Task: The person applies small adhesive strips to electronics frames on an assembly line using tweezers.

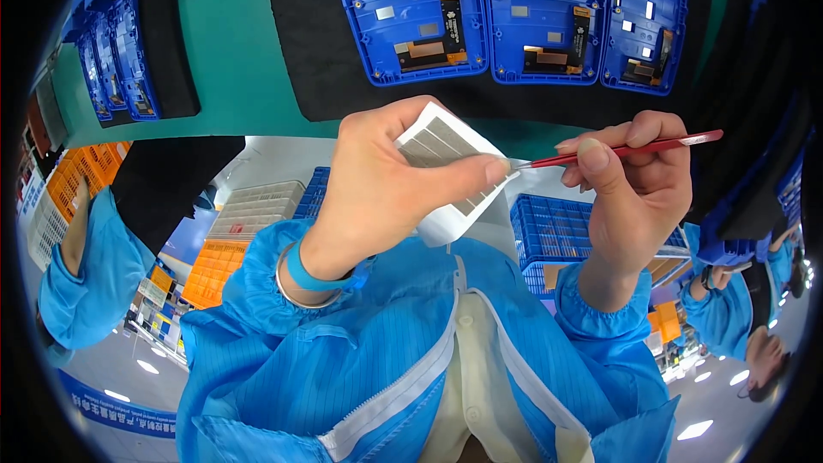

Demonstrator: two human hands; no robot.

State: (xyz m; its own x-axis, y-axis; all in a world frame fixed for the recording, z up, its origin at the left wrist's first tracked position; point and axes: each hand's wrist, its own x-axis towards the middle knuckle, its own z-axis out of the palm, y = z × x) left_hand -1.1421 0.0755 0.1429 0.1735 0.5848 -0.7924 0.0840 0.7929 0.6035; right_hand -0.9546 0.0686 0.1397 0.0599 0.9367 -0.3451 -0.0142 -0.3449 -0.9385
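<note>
My left hand point(377, 184) grips a white backing sheet point(443, 227) carrying rows of grey rectangular stickers point(437, 144), its thumb laid across the front. Red tweezers point(621, 151) are pinched in my right hand point(633, 193). Their metal tip meets the sheet's right edge, beside my left thumb; whether a sticker is caught in it is too small to tell. Beyond my hands, three blue plastic housings point(420, 13) lie in a row on a black mat point(313, 60). Each housing has a black and orange flex circuit point(452, 30) and small silvery patches inside.
The green bench point(225, 43) runs under the mat. More blue housings point(129, 60) lie at far left. Blue crates point(549, 227) and an orange crate point(214, 270) stand below the bench edge. Co-workers in blue sleeves are at left point(99, 261) and right point(720, 313).
</note>
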